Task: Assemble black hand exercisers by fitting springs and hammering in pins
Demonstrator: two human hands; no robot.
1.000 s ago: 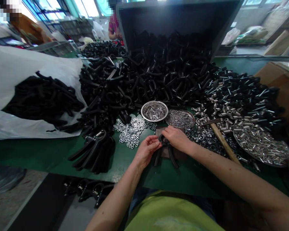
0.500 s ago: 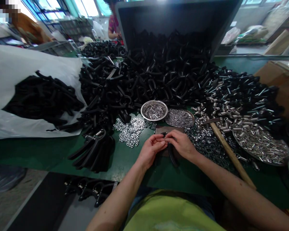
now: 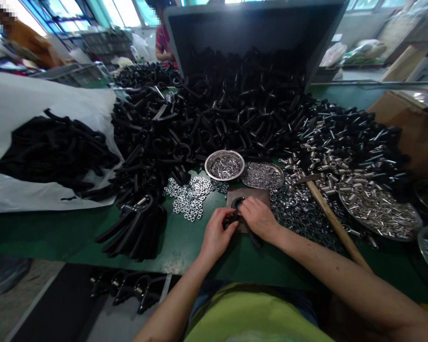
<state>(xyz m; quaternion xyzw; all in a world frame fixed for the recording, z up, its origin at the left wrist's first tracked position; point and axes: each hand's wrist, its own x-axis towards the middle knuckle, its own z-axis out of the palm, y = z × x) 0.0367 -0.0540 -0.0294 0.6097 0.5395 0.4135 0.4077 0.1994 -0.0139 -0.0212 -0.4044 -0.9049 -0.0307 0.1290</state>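
Over a flat brown plate (image 3: 267, 195) on the green table, both my hands grip one black clamp-like piece with a curved jaw (image 3: 237, 203). My left hand (image 3: 217, 231) pinches it from the left, thumb and fingers closed around its middle. From the right, my right hand (image 3: 258, 217) closes its fingers on the same piece, just below the curved end. Its dark handle sticks out beneath my right hand toward me. Any small part between my fingertips is hidden. Just beyond the plate stand a round metal bowl of small metal parts (image 3: 224, 153) and a shallow metal dish (image 3: 281, 176).
Loose nuts (image 3: 190, 197) lie left of the plate, beside stacked black clamps (image 3: 131, 232). Metal rings (image 3: 303, 213) and a wooden-handled hammer (image 3: 337, 223) lie right, near a tray of pins (image 3: 381, 209). Black parts spill from a grey bin (image 3: 253, 28) behind. Other people are across the table.
The black piece has been lowered toward the plate and its curved jaw shows more. My left hand has turned, its palm now facing down over the piece. The view has shifted slightly.
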